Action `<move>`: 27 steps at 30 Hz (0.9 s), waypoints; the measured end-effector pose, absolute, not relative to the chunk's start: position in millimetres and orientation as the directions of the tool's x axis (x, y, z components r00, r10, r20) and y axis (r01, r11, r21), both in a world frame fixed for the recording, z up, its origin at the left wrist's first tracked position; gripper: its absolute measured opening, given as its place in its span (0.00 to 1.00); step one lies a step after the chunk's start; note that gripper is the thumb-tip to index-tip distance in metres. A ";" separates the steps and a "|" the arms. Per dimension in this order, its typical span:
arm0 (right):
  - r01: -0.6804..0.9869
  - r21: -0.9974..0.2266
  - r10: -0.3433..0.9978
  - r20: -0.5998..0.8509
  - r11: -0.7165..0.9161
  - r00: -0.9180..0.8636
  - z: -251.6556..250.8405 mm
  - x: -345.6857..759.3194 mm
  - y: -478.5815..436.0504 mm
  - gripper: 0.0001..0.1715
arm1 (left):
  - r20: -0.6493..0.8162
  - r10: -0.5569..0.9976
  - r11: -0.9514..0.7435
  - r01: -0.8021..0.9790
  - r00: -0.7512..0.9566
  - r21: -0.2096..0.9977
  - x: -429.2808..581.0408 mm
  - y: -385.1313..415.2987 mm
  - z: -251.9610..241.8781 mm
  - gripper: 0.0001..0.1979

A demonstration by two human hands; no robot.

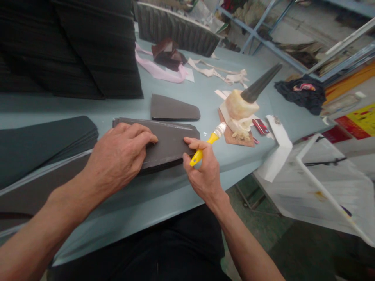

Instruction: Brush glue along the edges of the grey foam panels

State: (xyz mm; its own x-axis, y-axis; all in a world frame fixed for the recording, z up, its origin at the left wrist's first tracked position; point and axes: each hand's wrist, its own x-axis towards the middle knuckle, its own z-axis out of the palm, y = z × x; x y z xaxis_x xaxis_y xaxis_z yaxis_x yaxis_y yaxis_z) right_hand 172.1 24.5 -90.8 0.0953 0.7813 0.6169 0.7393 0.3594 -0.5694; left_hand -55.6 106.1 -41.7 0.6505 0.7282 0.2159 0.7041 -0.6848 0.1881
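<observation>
My left hand [123,154] lies palm down, fingers curled, on a stack of dark grey tapered pieces [171,140] near the table's front edge. My right hand [202,168] grips the yellow handle of a small brush [208,142]; its pale bristles point up and right, off the stack's rounded end. A single grey piece [172,108] lies just behind the stack. To the right stands a glue-caked pot [240,111] with a dark cone-shaped handle sticking out.
The light blue table [187,88] carries tall black stacks [73,47] at the back left, a fan of dark pieces [43,144] at the left, pink and cream strips, a dark cloth [303,93] and a red item [259,126]. A white frame [319,183] stands off the right edge.
</observation>
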 end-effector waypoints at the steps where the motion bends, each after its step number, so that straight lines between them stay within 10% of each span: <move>1: 0.758 -0.555 0.775 0.623 0.343 0.106 -90.4 169.2 23.9 0.17 | 0.223 0.726 -0.687 0.703 0.650 0.184 -55.8 106.5 -42.7 0.21; 5: 0.850 -0.461 0.731 0.667 0.256 0.141 -90.8 157.1 22.5 0.28 | 0.226 0.733 -0.680 0.707 0.642 0.198 -55.5 103.2 -42.3 0.22; 12: 0.836 -0.459 0.698 0.704 0.300 0.136 -92.1 175.0 24.5 0.09 | 0.271 0.714 -0.701 0.665 0.646 0.260 -56.4 101.4 -42.8 0.23; 20: 0.615 -0.637 0.678 0.703 0.464 0.216 -71.6 110.7 59.1 0.06 | 0.296 0.700 -0.714 0.641 0.650 0.282 -61.0 107.3 -47.3 0.21; 27: 0.694 -0.543 0.702 0.708 0.473 0.076 -66.0 67.9 76.5 0.09 | 0.319 0.724 -0.689 0.650 0.611 0.321 -63.1 110.7 -53.2 0.17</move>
